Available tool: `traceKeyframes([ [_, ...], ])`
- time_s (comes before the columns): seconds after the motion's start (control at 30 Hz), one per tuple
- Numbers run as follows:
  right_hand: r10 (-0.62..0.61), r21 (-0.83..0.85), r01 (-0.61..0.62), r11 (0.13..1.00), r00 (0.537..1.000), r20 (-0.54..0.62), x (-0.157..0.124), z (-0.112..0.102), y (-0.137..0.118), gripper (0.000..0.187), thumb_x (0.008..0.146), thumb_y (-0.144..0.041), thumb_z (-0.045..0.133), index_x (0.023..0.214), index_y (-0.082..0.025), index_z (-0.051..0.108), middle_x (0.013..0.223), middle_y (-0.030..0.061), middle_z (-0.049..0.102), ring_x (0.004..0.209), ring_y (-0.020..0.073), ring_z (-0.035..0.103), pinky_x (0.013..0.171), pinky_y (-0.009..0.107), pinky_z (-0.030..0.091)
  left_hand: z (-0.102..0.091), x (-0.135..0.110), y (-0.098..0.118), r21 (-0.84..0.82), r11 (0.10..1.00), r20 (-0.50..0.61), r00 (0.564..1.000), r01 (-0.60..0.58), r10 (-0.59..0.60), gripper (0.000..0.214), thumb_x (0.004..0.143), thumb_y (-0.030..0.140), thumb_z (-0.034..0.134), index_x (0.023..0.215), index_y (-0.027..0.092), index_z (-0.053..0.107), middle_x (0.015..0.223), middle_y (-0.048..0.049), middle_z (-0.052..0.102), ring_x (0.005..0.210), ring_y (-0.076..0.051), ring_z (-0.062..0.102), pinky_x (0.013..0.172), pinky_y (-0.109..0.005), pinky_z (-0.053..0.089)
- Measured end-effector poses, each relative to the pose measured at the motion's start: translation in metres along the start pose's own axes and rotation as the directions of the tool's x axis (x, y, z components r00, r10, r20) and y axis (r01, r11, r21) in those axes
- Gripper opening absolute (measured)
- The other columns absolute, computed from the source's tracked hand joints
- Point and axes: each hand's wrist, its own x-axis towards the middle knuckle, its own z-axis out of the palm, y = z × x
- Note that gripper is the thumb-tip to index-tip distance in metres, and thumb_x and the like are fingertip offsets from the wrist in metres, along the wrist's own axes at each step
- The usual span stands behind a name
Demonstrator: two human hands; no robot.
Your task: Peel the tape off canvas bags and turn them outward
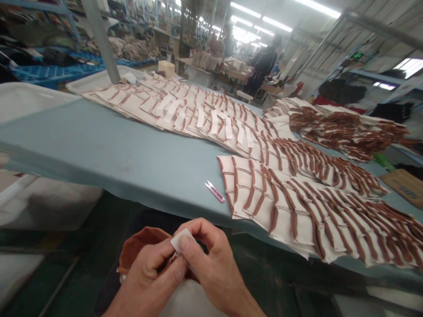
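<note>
My left hand (150,275) and my right hand (211,264) meet low in the view, below the near edge of the table. Both pinch a small white label (180,240) between thumbs and fingertips. Under them lies a brown fabric piece (137,246), partly hidden by my left hand. Pink thread snips (214,192) lie on the grey-blue table (115,149), a short way beyond my hands. To the right of the snips, cream fabric pieces with brown trim (297,207) are fanned out in overlapping rows.
More rows of cream pieces with white labels (185,110) stretch across the table's far side, with a further stack (343,127) at the back right. White bins (39,198) stand at the left. A person (262,66) stands at a far table. A grey post (101,39) rises at the back left.
</note>
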Motion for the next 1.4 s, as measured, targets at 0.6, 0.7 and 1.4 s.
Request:
traceKeyframes([
  [0.6,-0.059,-0.259,0.017,0.966,0.986,-0.155,-0.015,0.012,0.055,0.027,0.103,-0.042,0.062,0.086,-0.021,0.066,0.065,-0.0031,0.066,0.056,0.0138,0.056,0.054,0.026,0.038,0.004,-0.028,-0.013,-0.467,0.804,-0.132,0.87,0.369,-0.476,0.063,0.075,0.066,0.098,0.082,0.022,0.054,0.068,0.0063,0.061,0.055,-0.011,0.052,0.053,-0.017,0.041],
  [0.7,0.017,-0.235,-0.043,0.971,0.994,-0.11,-0.017,0.016,0.061,0.027,0.103,-0.042,0.062,0.087,-0.02,0.067,0.065,-0.0033,0.064,0.058,0.0136,0.055,0.058,0.026,0.039,-0.001,-0.034,-0.021,-0.451,0.783,-0.098,0.848,0.429,-0.521,0.057,0.076,0.067,0.097,0.085,0.019,0.068,0.069,0.0015,0.068,0.06,-0.014,0.057,0.058,-0.019,0.045],
  [1.4,0.126,-0.28,-0.126,0.952,0.992,-0.016,-0.032,-0.021,-0.014,0.031,0.098,-0.048,0.07,0.088,-0.019,0.075,0.065,-0.002,0.065,0.057,0.0117,0.052,0.051,0.023,0.034,-0.019,-0.007,0.005,-0.29,0.91,0.171,0.951,0.297,-0.256,0.051,0.092,0.066,0.078,0.08,0.018,0.087,0.071,-0.0043,0.068,0.058,-0.016,0.054,0.052,-0.022,0.042],
])
